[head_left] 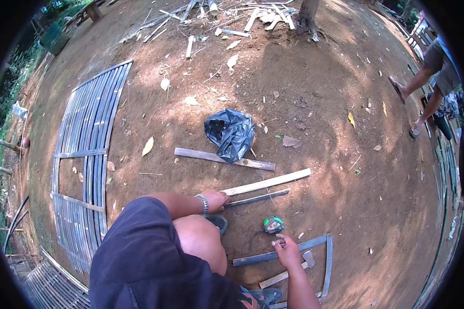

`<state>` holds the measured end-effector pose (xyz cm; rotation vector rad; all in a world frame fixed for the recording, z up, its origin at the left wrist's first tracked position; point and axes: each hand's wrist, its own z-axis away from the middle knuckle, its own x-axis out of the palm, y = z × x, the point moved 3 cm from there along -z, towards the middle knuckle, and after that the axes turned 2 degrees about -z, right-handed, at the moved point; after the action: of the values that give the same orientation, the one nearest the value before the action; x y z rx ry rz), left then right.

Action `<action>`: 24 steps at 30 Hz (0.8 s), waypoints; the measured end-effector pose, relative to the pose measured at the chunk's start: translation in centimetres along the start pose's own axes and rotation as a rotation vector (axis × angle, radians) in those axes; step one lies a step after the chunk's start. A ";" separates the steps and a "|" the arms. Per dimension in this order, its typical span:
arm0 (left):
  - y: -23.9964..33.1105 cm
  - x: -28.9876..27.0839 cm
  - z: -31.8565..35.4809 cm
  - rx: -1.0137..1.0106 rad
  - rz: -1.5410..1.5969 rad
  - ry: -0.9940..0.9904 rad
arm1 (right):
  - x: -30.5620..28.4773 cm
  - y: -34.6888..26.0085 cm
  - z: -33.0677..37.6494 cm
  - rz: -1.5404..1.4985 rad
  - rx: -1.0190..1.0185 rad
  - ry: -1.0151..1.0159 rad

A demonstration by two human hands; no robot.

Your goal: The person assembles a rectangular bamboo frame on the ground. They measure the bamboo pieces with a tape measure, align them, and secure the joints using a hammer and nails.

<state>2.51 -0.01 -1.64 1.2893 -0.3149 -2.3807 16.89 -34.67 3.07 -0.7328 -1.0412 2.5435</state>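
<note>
I am crouching over bare dirt ground, and my left hand (215, 200) is closing around the near end of a pale bamboo strip (267, 182). That strip is running away from my left hand to the right and slightly farther out, so its long axis is lying almost across my front, rising toward the far right. A thinner grey strip (258, 197) is lying just beside it on the near side, nearly parallel, with its near end also close to my left fingers.

My right hand (287, 251) is resting lower down, fingers curled onto a grey-blue slat (278, 252) that is forming one side of a small frame on the ground; I cannot tell whether I am really gripping it or only pressing on it. A green tape measure (273, 224) is sitting between my two hands, nearer to the right one.

The pale strip is clearly the left hand's piece: the right is well apart from it. Beyond it, a grey plank (201, 154) is lying under the edge of a black plastic bag (230, 134). A woven bamboo panel (85, 154) is stretching along the left.
</note>
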 end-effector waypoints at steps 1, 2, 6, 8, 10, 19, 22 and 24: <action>-0.4 0.0 -0.2 0.000 0.009 0.019 | 0.3 0.1 0.0 -0.009 0.001 -0.018; -0.7 -0.1 -0.3 -0.001 0.017 0.038 | 0.6 0.2 0.0 -0.017 0.002 -0.035; -1.7 -2.3 0.3 -0.067 0.012 0.054 | 2.0 -0.9 1.1 0.084 -0.001 -0.067; -2.5 -2.6 0.7 -0.107 0.029 0.150 | 2.7 0.4 1.0 0.063 -0.017 -0.076; -3.5 -3.9 0.7 -0.181 0.075 0.263 | 2.8 0.3 0.9 0.066 -0.021 -0.083; -9.9 -6.4 -0.1 -0.311 -0.089 0.580 | 1.3 -0.2 0.4 0.071 -0.018 -0.051; -10.2 -6.0 -0.1 -0.323 -0.099 0.577 | 0.6 -0.3 0.4 0.084 -0.002 -0.044; -10.6 -5.7 -0.3 -0.342 -0.128 0.591 | 0.4 -0.9 0.7 0.100 0.000 -0.045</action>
<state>2.91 12.02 -1.63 1.7829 0.3423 -1.9087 16.27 -34.28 3.97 -0.7489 -1.0440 2.6555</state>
